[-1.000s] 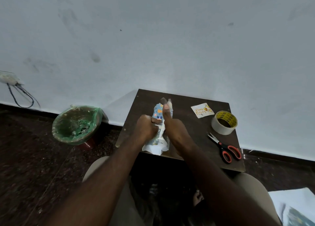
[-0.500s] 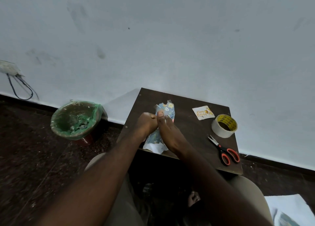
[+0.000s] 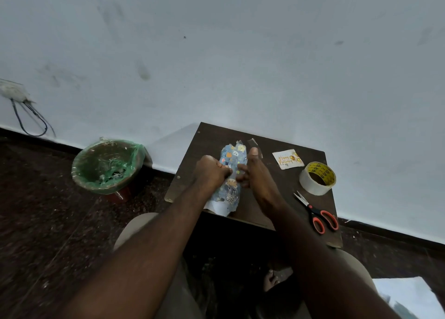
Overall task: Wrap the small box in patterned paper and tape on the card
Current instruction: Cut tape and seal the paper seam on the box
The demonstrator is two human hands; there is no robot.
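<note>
The left hand (image 3: 212, 174) and right hand (image 3: 258, 176) had parted slightly, curled fingers pinching the crinkled blue cartoon-patterned paper parcel (image 3: 231, 155); a glossy clear tape strip (image 3: 253, 143) seemingly hung off the right thumb.

White inside of the paper (image 3: 228, 174) showed between the hands a second ago; now the printed face covers the whole middle, with white left only at the near end. Right hand (image 3: 258, 176) lay across the top of the paper half a second ago; it has slid off to the right side, fingers curled and pinching the edge, thumb (image 3: 252, 153) up again. Left hand (image 3: 212, 172) has shifted slightly left, knuckles at the paper, leaving a gap between the hands. A clear tape strip (image 3: 254, 144) now shows beside the thumb tip.
</note>
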